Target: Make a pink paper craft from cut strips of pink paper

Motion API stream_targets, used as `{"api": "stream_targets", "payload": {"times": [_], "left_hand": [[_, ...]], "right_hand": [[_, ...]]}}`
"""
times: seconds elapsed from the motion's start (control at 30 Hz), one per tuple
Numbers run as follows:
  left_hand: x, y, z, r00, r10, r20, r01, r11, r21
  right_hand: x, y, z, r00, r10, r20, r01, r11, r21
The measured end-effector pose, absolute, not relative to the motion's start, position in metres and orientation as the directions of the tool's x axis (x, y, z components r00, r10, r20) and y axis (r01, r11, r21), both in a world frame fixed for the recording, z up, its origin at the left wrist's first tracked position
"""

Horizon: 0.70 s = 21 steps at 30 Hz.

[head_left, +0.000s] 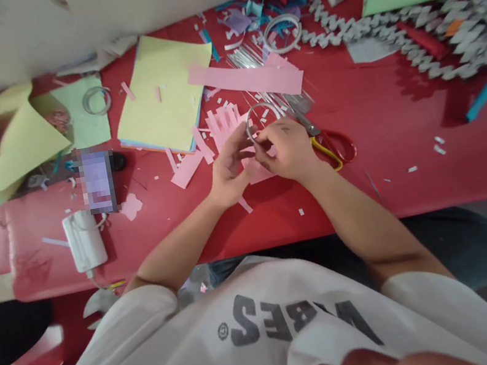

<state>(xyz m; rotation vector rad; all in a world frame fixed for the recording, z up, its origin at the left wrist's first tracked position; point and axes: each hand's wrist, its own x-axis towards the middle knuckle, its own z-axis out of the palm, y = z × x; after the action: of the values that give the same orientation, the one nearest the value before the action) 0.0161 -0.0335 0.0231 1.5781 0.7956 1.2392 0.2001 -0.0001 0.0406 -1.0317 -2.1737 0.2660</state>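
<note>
Ring (249,130) up at the hands, over cut pink paper (225,126), middle of the tabletop (404,137)

Right hand (287,147): grip pinched on near rim, likely for fine control; left hand (228,171): half-curled at left side, perhaps steadying, cannot tell if grasping; scissors (312,130) just right, handles toward near side, seemingly for easy reach

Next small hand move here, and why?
Probably peel a short length with the right hand while the left hand steadies the apparent tape roll: right fingertips pinch at its near edge, left fingers curl beside it, and no peeled strip is clear.
</note>
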Motion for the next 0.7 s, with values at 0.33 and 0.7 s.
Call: {"api": "stream_targets", "payload": {"times": [0.33,0.7], "left_hand": [[0.0191,-0.0376,0.0178,0.077,0.953,0.294,0.009,-0.296,0.955],[0.0194,-0.0452,0.0266,0.098,0.959,0.266,0.184,-0.280,0.942]], "right_hand": [[0.1964,0.0003,0.0320,-0.434,0.768,0.471,0.646,0.629,-0.431],[0.1937,-0.0034,0.0340,-0.467,0.770,0.434,0.665,0.630,-0.402]]}}
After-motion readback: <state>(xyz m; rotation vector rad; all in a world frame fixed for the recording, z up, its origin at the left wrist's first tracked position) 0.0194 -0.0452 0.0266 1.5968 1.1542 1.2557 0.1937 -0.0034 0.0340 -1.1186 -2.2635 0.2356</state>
